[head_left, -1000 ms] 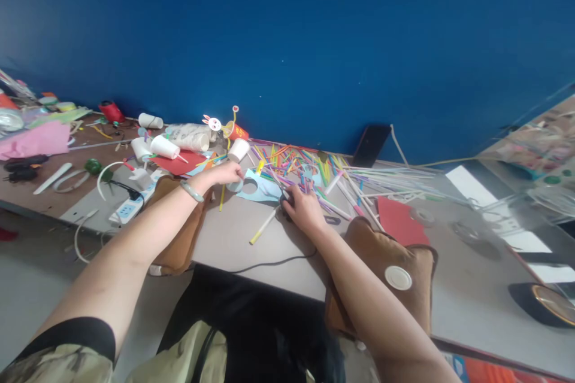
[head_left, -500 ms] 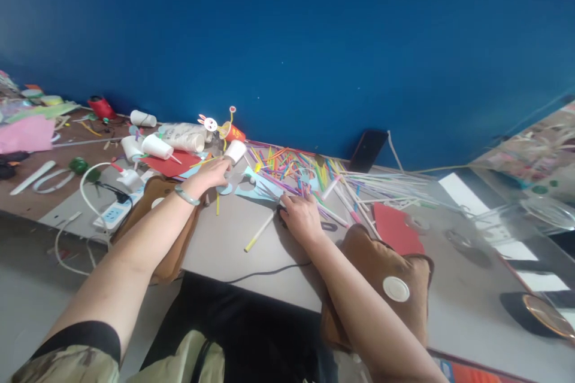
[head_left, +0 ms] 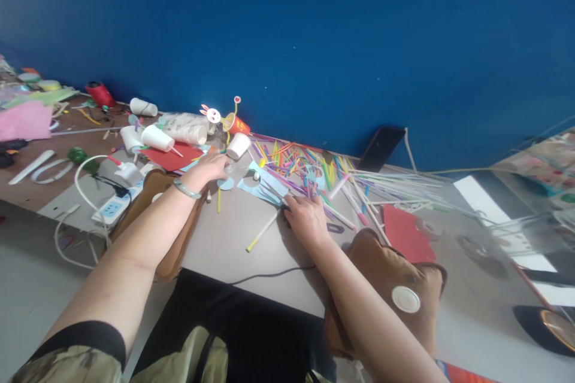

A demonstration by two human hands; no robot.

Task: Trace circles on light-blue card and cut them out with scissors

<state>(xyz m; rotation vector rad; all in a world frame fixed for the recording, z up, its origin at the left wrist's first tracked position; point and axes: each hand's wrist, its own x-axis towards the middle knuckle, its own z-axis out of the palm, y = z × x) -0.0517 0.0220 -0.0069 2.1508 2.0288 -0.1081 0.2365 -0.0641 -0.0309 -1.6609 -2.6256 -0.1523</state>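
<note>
My left hand (head_left: 211, 166), a bangle on its wrist, is low over the table with its fingers loosely apart. A small clear round item (head_left: 230, 167) lies by its fingertips, and a white paper cup (head_left: 238, 145) is tipped just beyond. My right hand (head_left: 307, 215) is closed over the handles of scissors (head_left: 271, 192); their blades point away and left over light blue paper (head_left: 254, 182). A pale straw with a yellow end (head_left: 258, 236) lies by that hand. Part of the scissor handles is hidden under my fingers.
Coloured straws (head_left: 287, 161) are piled along the wall. Brown cushions (head_left: 404, 275) flank my arms. A phone (head_left: 381, 148) leans on the wall. Stacked paper cups (head_left: 191, 133), red paper (head_left: 177, 157) and a power strip (head_left: 112, 207) are at left.
My left hand has drawn back left from the white cup, so a gap and the clear round item show. The right hand stays on the scissors. The view has shifted slightly.
</note>
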